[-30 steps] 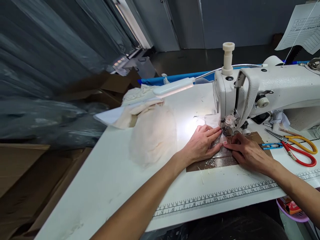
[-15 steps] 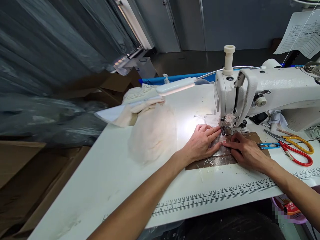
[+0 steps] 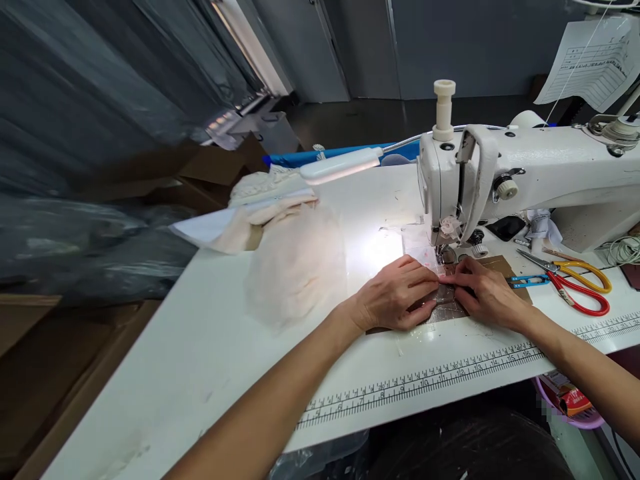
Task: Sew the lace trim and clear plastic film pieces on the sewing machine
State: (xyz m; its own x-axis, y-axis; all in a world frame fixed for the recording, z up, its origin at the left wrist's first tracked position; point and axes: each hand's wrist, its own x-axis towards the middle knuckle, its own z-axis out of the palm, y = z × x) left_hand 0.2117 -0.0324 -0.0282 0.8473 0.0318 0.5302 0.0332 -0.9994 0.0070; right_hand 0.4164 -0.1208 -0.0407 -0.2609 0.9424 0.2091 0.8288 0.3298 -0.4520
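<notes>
Left hand (image 3: 400,293) lies palm-down, its thumb apart from the fingers, fingertips on the work right in front of the presser foot (image 3: 441,253). Right hand (image 3: 487,293) comes in from the other side, fingers bent, tips almost meeting the left's; whether they pinch anything, I can't tell. Between them sits a small pinkish strip (image 3: 443,279), just in front of the foot, above the brown sheet (image 3: 500,265). Looks like lining-up or feeding at the sewing machine (image 3: 540,160); whether the needle's running, can't say. Next move, I'd judge, calls for light, even pressure from both hands, the strip square to the foot, no tugging, and those fingertips well clear of the needle.
</notes>
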